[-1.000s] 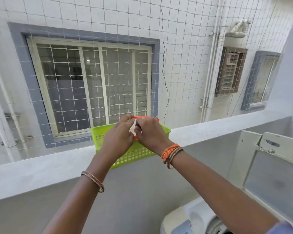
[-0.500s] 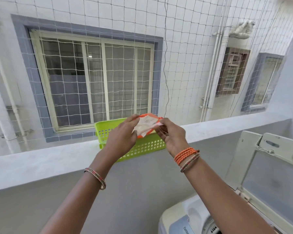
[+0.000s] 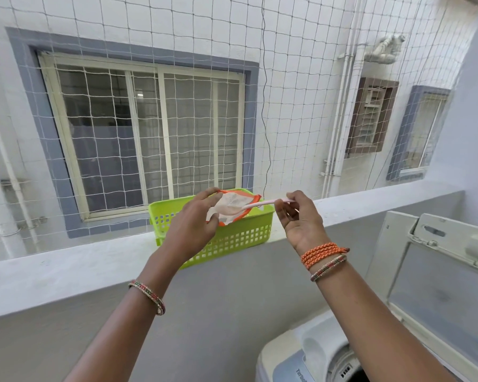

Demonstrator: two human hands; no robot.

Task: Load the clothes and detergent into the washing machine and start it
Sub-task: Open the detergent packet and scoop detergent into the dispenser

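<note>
My left hand point(image 3: 193, 219) grips an orange-edged detergent pouch point(image 3: 233, 206) with its mouth spread open, held over a green plastic basket point(image 3: 232, 235) on the balcony ledge. My right hand point(image 3: 298, 216) pinches the handle of a pale pink spoon point(image 3: 262, 204) whose bowl lies inside the pouch. Both hands are raised at ledge height. The top-loading washing machine point(image 3: 312, 354) sits at the lower right with its lid point(image 3: 436, 277) standing open; its drum is mostly out of view.
A grey concrete ledge point(image 3: 66, 266) runs across the view with a rope safety net point(image 3: 287, 78) above it. Beyond are a neighbouring wall, a barred window point(image 3: 149, 139) and drain pipes point(image 3: 340, 119).
The pouch was closed between both hands; now its mouth is open. My right hand has drawn away to the right and holds the pink spoon dipped into the pouch.
</note>
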